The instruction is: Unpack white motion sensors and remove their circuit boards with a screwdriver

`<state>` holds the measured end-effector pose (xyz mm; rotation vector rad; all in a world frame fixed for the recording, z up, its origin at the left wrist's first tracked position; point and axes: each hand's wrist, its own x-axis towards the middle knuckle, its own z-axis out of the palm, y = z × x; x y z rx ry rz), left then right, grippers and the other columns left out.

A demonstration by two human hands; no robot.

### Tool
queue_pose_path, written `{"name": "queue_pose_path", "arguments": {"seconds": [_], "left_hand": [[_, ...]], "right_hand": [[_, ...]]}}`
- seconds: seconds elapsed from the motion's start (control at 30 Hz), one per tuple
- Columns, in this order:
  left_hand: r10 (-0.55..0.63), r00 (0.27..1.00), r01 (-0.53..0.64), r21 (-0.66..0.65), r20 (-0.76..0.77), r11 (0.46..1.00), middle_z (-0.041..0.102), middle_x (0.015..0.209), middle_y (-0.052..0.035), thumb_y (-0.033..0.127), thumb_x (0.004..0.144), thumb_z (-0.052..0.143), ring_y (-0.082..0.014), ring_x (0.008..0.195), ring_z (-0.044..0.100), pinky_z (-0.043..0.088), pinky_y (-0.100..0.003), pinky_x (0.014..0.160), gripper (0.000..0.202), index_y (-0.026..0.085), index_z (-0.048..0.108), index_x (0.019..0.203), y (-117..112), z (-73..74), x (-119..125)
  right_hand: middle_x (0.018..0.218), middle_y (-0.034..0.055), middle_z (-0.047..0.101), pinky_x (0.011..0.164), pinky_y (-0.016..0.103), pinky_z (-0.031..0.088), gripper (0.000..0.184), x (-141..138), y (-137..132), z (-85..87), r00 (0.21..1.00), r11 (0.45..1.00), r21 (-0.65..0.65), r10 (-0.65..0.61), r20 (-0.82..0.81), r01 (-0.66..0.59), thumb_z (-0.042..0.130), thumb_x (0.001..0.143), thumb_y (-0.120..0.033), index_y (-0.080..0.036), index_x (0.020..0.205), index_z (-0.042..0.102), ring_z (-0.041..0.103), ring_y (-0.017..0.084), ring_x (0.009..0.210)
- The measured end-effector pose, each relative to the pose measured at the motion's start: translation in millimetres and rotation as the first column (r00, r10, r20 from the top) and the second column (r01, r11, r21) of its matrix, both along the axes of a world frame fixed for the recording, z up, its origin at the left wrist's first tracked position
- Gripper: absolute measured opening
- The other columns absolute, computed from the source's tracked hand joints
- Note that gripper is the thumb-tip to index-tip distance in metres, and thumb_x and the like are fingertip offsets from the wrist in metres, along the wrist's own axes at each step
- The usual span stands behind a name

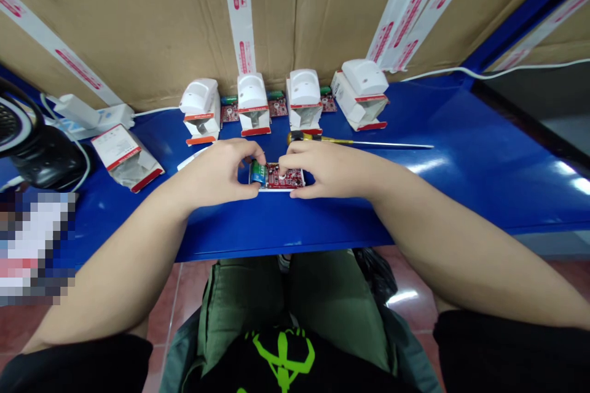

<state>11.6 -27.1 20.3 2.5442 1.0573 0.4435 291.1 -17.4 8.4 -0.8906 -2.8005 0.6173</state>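
Note:
A red circuit board (289, 181) lies in a shallow white housing (276, 190) near the front of the blue table. At its left end is a green and blue battery (259, 174). My left hand (216, 172) grips the battery end between thumb and fingers. The right end is held by my right hand (329, 169), thumb at the near edge and a fingertip over the board. Just behind my right hand lies a screwdriver (387, 144) with a yellow and black handle. A white cover (188, 159) is partly hidden behind my left hand.
Several small boxes (254, 120) topped with white sensors (252, 89) stand along the cardboard backing, with red boards (278, 108) between them. To the left are another opened box (126, 156), a power strip (108, 120) and a black device (50, 153). The table's front edge (276, 250) is close.

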Motion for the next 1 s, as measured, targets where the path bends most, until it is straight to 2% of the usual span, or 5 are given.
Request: {"name": "queue_pose_path", "arguments": {"seconds": [0.33,0.5,0.6,0.77,1.0], "left_hand": [[0.021,1.0,-0.022,-0.044,-0.021,0.999,0.081,0.11,-0.0086,0.037,0.084,0.079,-0.026,0.096,0.076,0.064,-0.041,0.091,0.04,0.019,0.078,0.121,3.3,-3.5,-3.0],[-0.004,0.999,0.011,-0.172,0.04,0.985,0.083,0.128,-0.0114,0.049,0.088,0.082,-0.0282,0.113,0.08,0.066,-0.045,0.103,0.05,0.02,0.077,0.129,9.0,-6.1,-10.2],[-0.013,0.997,0.028,-0.224,0.07,0.974,0.083,0.132,-0.0125,0.054,0.091,0.081,-0.0288,0.117,0.081,0.066,-0.047,0.107,0.052,0.02,0.077,0.13,13.1,-9.5,-13.2],[-0.05,0.997,0.059,-0.175,0.058,0.983,0.083,0.129,-0.0126,0.05,0.093,0.078,-0.0304,0.118,0.081,0.065,-0.049,0.11,0.045,0.02,0.081,0.126,15.0,-9.8,-12.4],[-0.155,0.988,0.156,-0.036,0.024,0.987,0.086,0.117,-0.0098,0.037,0.098,0.076,-0.0263,0.103,0.082,0.065,-0.046,0.108,0.033,0.021,0.085,0.125,11.5,0.0,-10.5]], "right_hand": [[0.115,0.0089,0.065,0.092,0.039,0.047,0.023,-0.4,1.1,1.2,1.0,0.999,-0.028,-0.017,0.018,0.018,0.083,0.095,-0.033,-0.023,0.113,0.073,0.062,0.028,0.103],[0.117,0.0093,0.066,0.091,0.039,0.047,0.023,-0.1,2.0,1.9,1.0,0.999,-0.049,-0.016,0.01,0.016,0.083,0.094,-0.031,-0.022,0.113,0.074,0.061,0.026,0.098],[0.117,0.0094,0.066,0.091,0.038,0.047,0.023,-0.9,2.5,1.6,1.0,0.998,-0.057,-0.019,0.015,0.02,0.084,0.094,-0.031,-0.022,0.114,0.075,0.06,0.026,0.096],[0.118,0.0097,0.067,0.092,0.038,0.046,0.023,-1.5,2.3,1.2,1.0,0.998,-0.068,-0.019,0.009,0.019,0.083,0.094,-0.03,-0.022,0.114,0.075,0.061,0.026,0.099],[0.119,0.0111,0.066,0.095,0.04,0.047,0.026,0.7,4.5,-0.9,1.0,0.998,-0.067,-0.017,0.016,0.018,0.083,0.096,-0.034,-0.021,0.117,0.075,0.064,0.031,0.109]]}}
